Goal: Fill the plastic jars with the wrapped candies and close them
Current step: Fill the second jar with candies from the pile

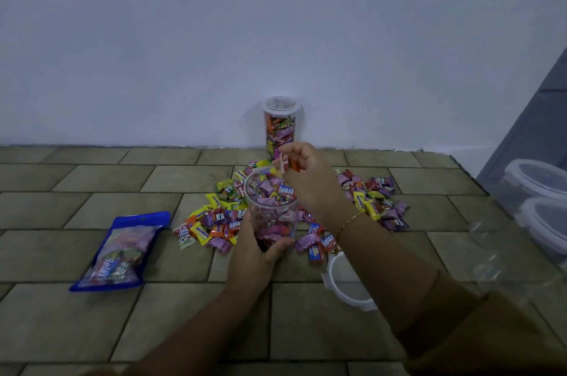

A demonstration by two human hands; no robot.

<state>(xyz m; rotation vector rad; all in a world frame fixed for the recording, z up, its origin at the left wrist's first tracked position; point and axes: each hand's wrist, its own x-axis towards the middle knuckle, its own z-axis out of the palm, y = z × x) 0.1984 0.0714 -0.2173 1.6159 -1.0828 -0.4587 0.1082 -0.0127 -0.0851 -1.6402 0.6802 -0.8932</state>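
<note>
Seemingly pinched, candies (286, 163) (right hand (310, 179)) above jar (271, 210).

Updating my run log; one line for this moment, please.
left hand holds open jar | right hand pinches candies above it | closed jar behind

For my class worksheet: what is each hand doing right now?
Left hand: grips the open jar.
Right hand: pinches wrapped candies above it.

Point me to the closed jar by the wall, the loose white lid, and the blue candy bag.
closed jar (279, 130), head view, on its candy-filled clear wall.
white lid (346, 289), head view, on its inner face, left of the right forearm.
blue candy bag (122, 248), head view, on its clear front panel.
</note>
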